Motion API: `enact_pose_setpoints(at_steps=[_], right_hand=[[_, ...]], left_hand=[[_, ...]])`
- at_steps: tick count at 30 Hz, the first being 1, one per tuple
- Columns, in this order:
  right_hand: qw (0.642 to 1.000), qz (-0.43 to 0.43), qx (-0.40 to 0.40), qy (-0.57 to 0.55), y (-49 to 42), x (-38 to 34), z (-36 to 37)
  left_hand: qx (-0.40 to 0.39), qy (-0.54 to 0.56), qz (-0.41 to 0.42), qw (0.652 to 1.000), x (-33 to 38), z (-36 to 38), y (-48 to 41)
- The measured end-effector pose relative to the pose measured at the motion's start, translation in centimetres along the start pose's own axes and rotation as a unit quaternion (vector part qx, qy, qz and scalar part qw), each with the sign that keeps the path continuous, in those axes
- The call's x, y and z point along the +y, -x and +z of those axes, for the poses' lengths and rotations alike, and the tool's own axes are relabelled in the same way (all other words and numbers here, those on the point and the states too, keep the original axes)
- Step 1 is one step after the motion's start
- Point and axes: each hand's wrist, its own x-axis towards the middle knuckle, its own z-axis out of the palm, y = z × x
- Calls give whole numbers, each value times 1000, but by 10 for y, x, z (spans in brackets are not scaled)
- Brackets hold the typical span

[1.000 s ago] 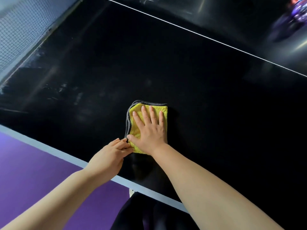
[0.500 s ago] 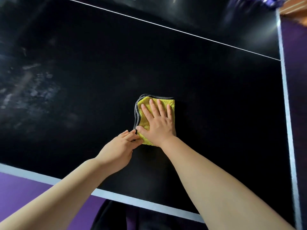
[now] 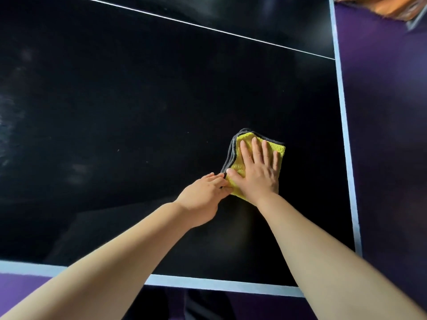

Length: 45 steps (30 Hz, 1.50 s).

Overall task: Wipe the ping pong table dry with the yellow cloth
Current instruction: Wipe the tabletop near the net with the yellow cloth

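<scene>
Cloth: yellow, folded into a thick pad, grey layers showing along left and far edges. Lies flat on black ping pong table, right of middle in head view, nearer right edge than left, well short of thin white line crossing far part of top.

Right hand: spread palm down on top of cloth, four fingers straight and slightly fanned, pointing away from body, thumb stretched out to left near pad's near-left corner. Covers most of pad; leaves yellow showing past fingertips, along right side and in a small strip by wrist. Grips nothing, only presses flat.

Left hand: back up, just left of right hand, fingers bunched and bent forward, tips meeting cloth's near-left edge right beside right thumb. Touches cloth for certain; pinching grey edge or only resting against it, cannot tell, since fingertips hide contact.

Forearms: both bare, reaching in from bottom of view across near edge of table.

Table top: glossy and dark, with faint pale smears at far left and a dim patch well left of left hand. Pale blue band along near edge, another down right edge; corner between them hidden behind right forearm. Purple floor beyond right edge and below near edge at bottom left. Blurred brownish shape in top right corner, too smeared to name.
</scene>
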Motion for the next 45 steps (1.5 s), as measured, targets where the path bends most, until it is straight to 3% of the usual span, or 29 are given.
enact_pose_setpoints(at_steps=[7, 12, 24, 30, 37, 45], right_hand=[[996, 75, -46, 6, 45, -35, 6], [997, 66, -40, 14, 66, -108, 10], [994, -104, -19, 10, 69, -345, -4], [979, -204, -26, -2, 92, -433, 1], [964, -262, -35, 14, 136, -430, 10], [959, -278, -58, 0, 162, -352, 16]], left_hand=[[24, 4, 52, 998, -9, 11, 47], [73, -3, 69, 995, -50, 12, 113], [154, -26, -96, 983, -177, -15, 295], [186, -35, -169, 967, -204, -15, 379], [265, -32, -310, 913, -188, -4, 436], [219, -29, -281, 934, -144, -8, 385]])
